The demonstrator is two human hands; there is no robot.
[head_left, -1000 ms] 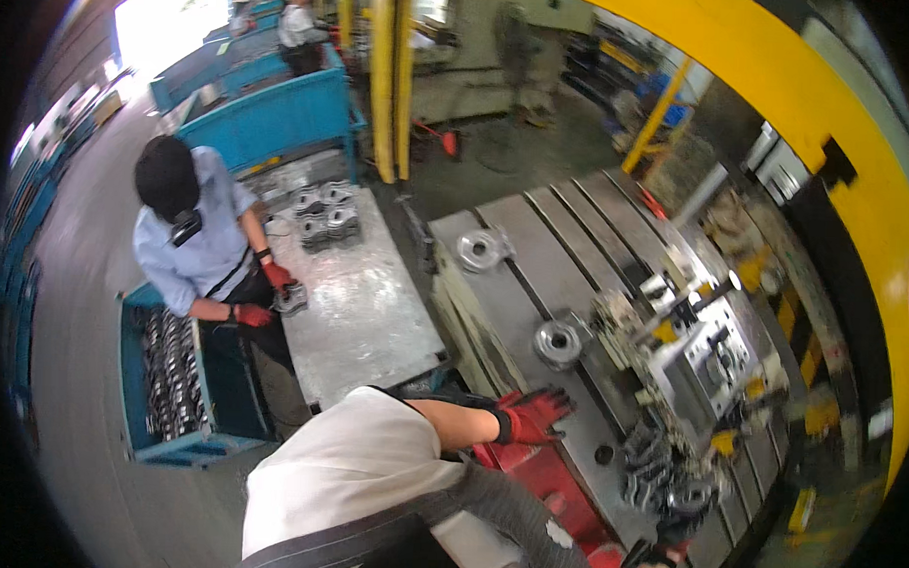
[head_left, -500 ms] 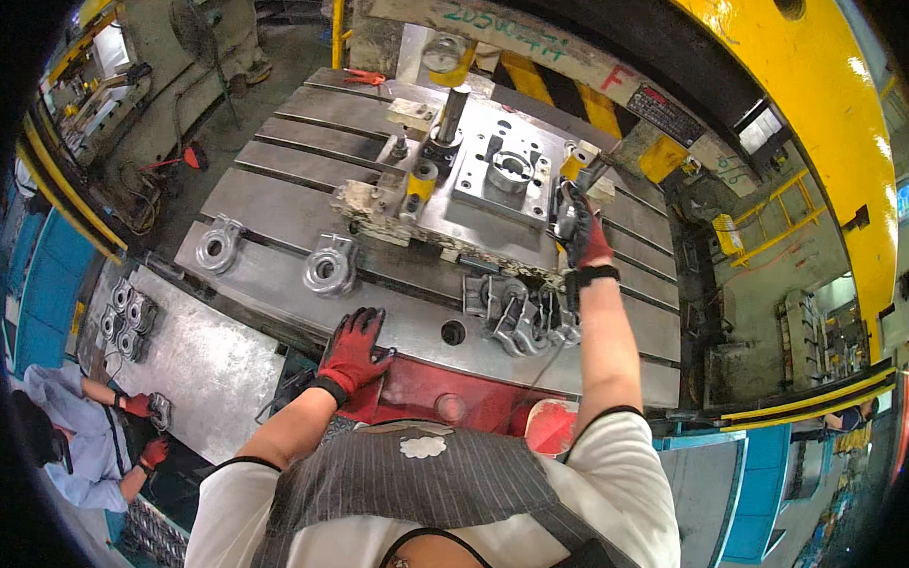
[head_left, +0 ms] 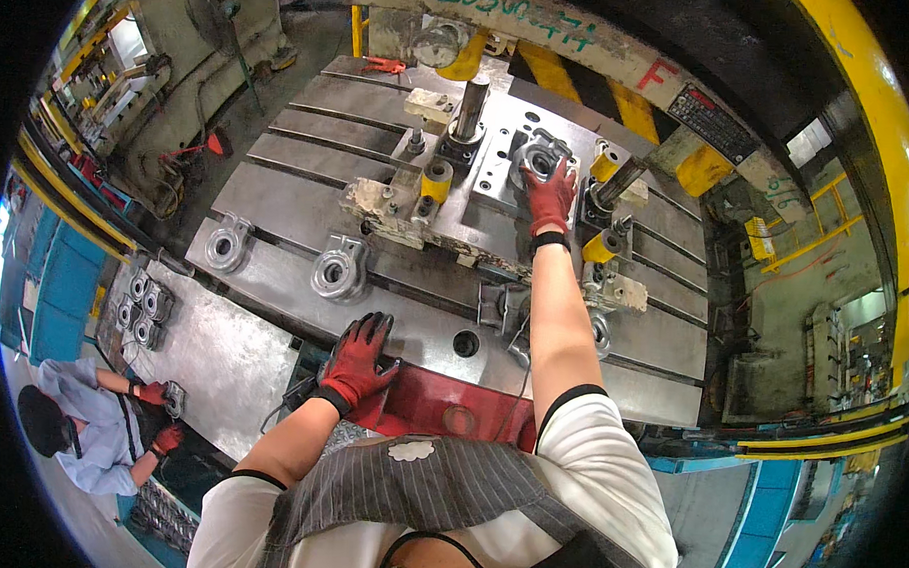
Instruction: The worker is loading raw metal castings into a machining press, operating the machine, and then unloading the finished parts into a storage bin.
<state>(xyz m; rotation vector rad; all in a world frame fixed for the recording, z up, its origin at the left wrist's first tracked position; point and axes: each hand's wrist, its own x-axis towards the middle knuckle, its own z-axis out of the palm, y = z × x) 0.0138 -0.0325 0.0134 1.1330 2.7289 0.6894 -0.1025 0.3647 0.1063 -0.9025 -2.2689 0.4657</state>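
Observation:
My right hand [head_left: 551, 197], in a red and black glove, reaches out to the die block [head_left: 493, 170] on the press bed. Its fingers close round a grey ring-shaped metal part [head_left: 542, 163] that sits over the middle of the block. My left hand [head_left: 357, 366], gloved alike, rests with fingers stretched out at the bed's near edge, beside a red panel [head_left: 440, 399], and holds nothing. Two similar ring-shaped metal parts, one at the left [head_left: 226, 246] and one nearer the middle [head_left: 339, 268], lie on the bed. More such parts [head_left: 504, 308] are partly hidden by my right forearm.
Upright guide posts [head_left: 470, 112] and yellow cylinders [head_left: 436, 180] stand around the die. The slotted bed [head_left: 297, 198] lies under a yellow press frame [head_left: 872, 88]. At the lower left, a co-worker [head_left: 90, 411] handles a part at a metal table [head_left: 211, 366] holding several parts.
My right hand has moved left from the die's right side to its middle, and a metal part now sits there in its grasp. My left hand stays put. The view has shifted slightly.

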